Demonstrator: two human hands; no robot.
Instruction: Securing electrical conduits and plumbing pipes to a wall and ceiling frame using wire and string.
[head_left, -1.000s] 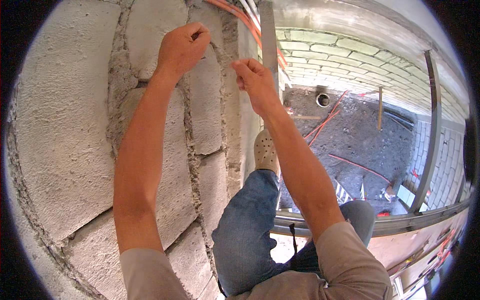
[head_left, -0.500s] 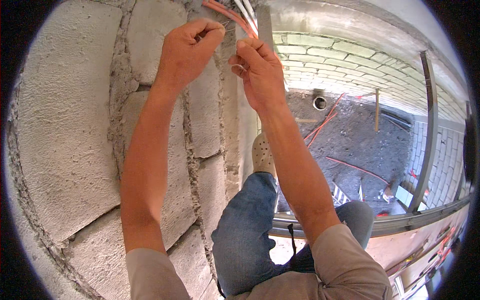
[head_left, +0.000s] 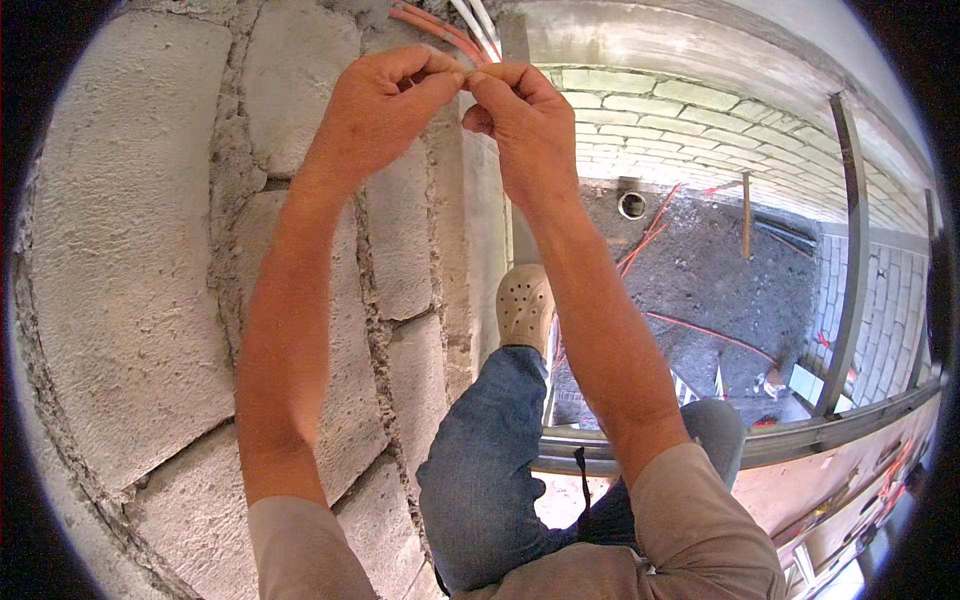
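High in the view, in front of the block wall (head_left: 130, 220), my left hand (head_left: 380, 110) and my right hand (head_left: 525, 125) meet at the fingertips. Thumb and forefinger of each are pinched together. A fine wire showed at the left fingertips half a second ago; the fingers now hide most of it. What the right fingers pinch is too small to make out. Just beyond the hands run orange conduits (head_left: 440, 30) and white pipes (head_left: 478, 25) along the wall.
My foot in a beige clog (head_left: 523, 305) rests beside the wall, high over a dark dirt floor (head_left: 710, 270). A metal rail (head_left: 800, 437) and an upright post (head_left: 852, 250) stand to the right. Orange tubes (head_left: 710, 337) and a round pipe opening (head_left: 632, 205) are below.
My hands were apart; now their fingertips touch. The right hand has turned inward and risen slightly toward the left. The view has shifted a little.
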